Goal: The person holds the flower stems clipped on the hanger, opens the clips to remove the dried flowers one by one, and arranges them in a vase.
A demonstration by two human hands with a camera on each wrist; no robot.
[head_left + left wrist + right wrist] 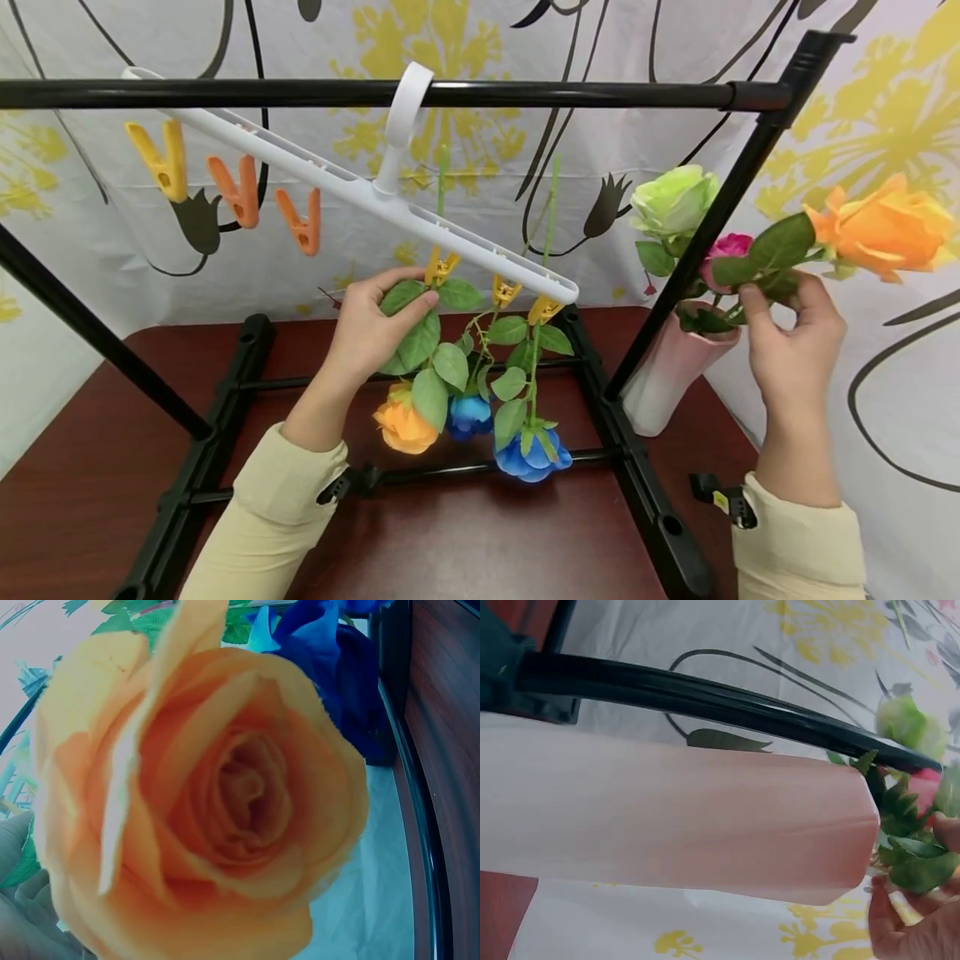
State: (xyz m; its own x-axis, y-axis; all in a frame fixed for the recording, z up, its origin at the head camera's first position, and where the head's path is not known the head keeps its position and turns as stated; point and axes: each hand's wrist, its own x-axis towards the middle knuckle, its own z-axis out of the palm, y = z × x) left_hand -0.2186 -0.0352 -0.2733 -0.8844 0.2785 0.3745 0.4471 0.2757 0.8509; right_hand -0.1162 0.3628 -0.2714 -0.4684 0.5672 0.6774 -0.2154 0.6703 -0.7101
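A white hanger (330,179) hangs tilted from a black bar, with its lower end on the right. Yellow clips on that end hold an orange rose (406,419) and two blue roses (532,456) upside down. My left hand (378,325) pinches the hanging orange rose among its leaves, just below a yellow clip (441,267); this bloom fills much of the left wrist view. At the pink-white vase (678,367), my right hand (798,350) pinches the leafy stem of another orange rose (885,227). The vase mouth and leaves hide that stem's lower end.
A yellow clip (161,162) and two orange clips (300,223) hang on the hanger's raised left side. The vase also holds a pale green rose (677,200) and a pink flower (726,250). A black rack post (705,225) slants in front of the vase.
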